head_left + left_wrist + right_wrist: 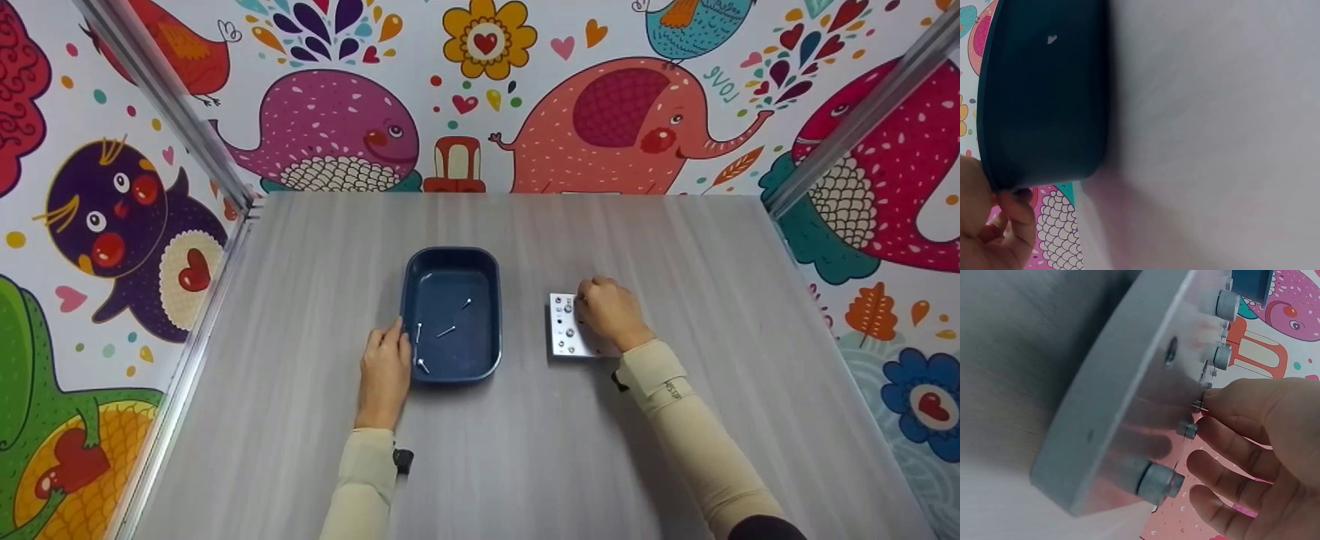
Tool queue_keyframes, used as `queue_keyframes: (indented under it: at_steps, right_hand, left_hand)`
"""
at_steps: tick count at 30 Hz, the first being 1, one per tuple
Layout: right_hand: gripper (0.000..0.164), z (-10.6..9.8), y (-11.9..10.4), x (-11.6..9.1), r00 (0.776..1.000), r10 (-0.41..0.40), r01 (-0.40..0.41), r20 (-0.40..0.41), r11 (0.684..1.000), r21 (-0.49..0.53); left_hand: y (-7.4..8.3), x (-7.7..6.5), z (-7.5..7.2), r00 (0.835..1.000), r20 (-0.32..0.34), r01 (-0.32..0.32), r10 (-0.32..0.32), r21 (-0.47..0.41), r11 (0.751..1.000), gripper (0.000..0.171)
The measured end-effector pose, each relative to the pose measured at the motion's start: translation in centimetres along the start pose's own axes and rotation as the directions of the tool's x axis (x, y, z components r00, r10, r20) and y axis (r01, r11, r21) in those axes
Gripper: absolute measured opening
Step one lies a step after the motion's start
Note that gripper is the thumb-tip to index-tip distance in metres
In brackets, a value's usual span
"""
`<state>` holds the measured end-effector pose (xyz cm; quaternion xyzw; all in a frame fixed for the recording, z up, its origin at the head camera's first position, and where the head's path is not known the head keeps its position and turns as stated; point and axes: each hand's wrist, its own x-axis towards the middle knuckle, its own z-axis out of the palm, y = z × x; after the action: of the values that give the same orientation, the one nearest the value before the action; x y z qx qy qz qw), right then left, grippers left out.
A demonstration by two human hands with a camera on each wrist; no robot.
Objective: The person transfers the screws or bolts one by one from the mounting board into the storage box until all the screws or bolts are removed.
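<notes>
A pale grey, faintly streaked tabletop (pixel 517 450) is bounded at the back by a printed wall (pixel 487 112), on which a purple whale, a coral elephant and flowers are depicted; similar prints are seen at both sides. The corners are framed by metal rails (pixel 180 112). Left of centre, a dark blue tray (pixel 459 352) is set on the tabletop, and four small screws (pixel 446 331) are scattered over its floor. The tray's left rim is pinched by the left hand (pixel 384 379), between thumb and curled fingers. To the right, well apart from the tray, a silvery block (pixel 589 346) is placed, its face fitted with metal knobs (pixel 1154 484) and pierced by holes. A small metal part (pixel 1201 405) is pinched at that face between the right hand's (pixel 611 309) thumb and forefinger, the other fingers being loosely bent; whether the part is seated in a hole cannot be told.
</notes>
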<state>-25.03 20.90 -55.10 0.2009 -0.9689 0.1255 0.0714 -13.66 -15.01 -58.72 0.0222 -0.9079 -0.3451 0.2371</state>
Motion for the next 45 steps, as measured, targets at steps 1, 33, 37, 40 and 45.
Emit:
queue_keyframes:
  at_steps: [1,33,37,40,45]
  right_hand:
    - [0.005,0.0,0.0,0.0,1.000,0.001,-0.001,0.002,1.000,-0.003]
    - [0.005,-4.0,-5.0,0.6,0.972,-0.192,0.183,-0.137,0.980,-0.072]
    - [0.003,-3.8,-7.0,1.0,0.964,-0.225,0.224,-0.139,0.974,-0.023]
    - [0.003,-3.6,-8.4,1.4,0.957,-0.244,0.249,-0.155,0.968,0.016]
    - [0.004,-3.0,-10.6,2.0,0.944,-0.287,0.295,-0.166,0.955,0.028]
  left_hand:
    - [0.0,0.0,0.0,1.000,0.000,-0.001,0.001,0.001,1.000,0.031]
    - [0.2,0.0,-0.2,0.999,0.013,0.030,-0.030,0.010,0.999,0.031]
    - [0.1,0.0,-0.1,1.000,0.005,0.021,-0.021,0.003,1.000,0.031]
    - [0.1,0.0,0.0,1.000,0.001,0.016,-0.016,-0.002,1.000,0.031]
    - [0.2,0.1,0.1,1.000,-0.009,0.017,-0.017,-0.007,1.000,0.030]
